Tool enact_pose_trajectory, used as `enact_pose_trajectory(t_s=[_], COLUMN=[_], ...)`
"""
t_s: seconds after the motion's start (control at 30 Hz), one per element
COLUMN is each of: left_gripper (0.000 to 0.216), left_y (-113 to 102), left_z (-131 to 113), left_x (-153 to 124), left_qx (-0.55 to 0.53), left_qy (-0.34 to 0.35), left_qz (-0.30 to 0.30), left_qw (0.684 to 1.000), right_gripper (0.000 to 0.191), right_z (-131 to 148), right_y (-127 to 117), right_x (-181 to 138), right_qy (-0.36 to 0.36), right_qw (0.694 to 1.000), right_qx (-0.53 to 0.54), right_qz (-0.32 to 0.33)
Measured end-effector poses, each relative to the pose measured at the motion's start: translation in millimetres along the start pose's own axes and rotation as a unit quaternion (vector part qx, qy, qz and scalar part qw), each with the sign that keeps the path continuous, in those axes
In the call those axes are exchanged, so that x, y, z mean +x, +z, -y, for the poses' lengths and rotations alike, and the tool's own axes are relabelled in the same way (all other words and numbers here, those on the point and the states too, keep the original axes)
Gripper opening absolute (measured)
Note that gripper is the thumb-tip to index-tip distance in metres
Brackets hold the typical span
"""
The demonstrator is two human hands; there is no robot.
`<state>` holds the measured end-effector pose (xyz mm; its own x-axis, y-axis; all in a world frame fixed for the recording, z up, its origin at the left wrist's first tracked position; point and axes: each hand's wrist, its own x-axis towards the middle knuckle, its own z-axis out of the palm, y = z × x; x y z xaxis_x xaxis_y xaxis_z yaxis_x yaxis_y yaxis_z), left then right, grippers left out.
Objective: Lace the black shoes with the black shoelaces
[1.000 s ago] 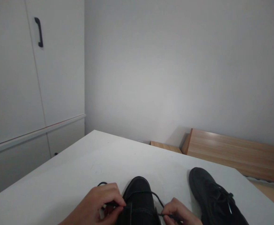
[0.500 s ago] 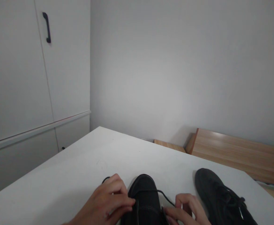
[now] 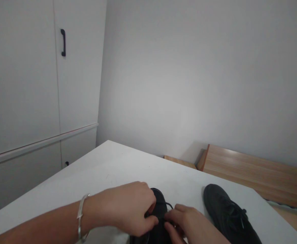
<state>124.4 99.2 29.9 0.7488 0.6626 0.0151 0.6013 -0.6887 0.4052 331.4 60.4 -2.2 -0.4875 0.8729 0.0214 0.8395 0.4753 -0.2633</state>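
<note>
Head cam: black shoe [image 3: 160,210] at near centre of the white table [image 3: 128,166], toe pointing far, partly hidden by both hands. Left hand [image 3: 134,208] comes over it from the left, fingers curled and thumb tip at the upper; can't tell what, if anything, is pinched. Right hand [image 3: 189,222] on the shoe's right side, thumb and forefinger tips close together at the upper; can't tell whether they grip anything. Dark lace [image 3: 169,204] crosses near the toe, runs right to the right hand. Second shoe [image 3: 227,211] stands to the right, laced, well apart. Shoe surfaces too dark to read any marking. Silver bracelet [image 3: 80,217] on left wrist. Far left: white cabinet [image 3: 77,84], black handle [image 3: 63,43].
</note>
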Motion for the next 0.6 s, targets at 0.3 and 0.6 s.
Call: enact_pose_trajectory(t_s=[0.3, 0.6], left_gripper=[0.025, 0.013], left_y=[1, -25], left_z=[7, -12], left_x=[35, 17], left_qx=[0.096, -0.252], left_qy=[0.034, 0.005], left_qz=[0.120, -0.183], left_qw=[0.988, 0.950], right_gripper=[0.035, 0.013], right_z=[30, 15], right_y=[-21, -35], right_x=[21, 17], right_qy=[0.049, 0.031], right_qw=[0.979, 0.913], right_qx=[-0.191, 0.368], right_qz=[0.058, -0.172])
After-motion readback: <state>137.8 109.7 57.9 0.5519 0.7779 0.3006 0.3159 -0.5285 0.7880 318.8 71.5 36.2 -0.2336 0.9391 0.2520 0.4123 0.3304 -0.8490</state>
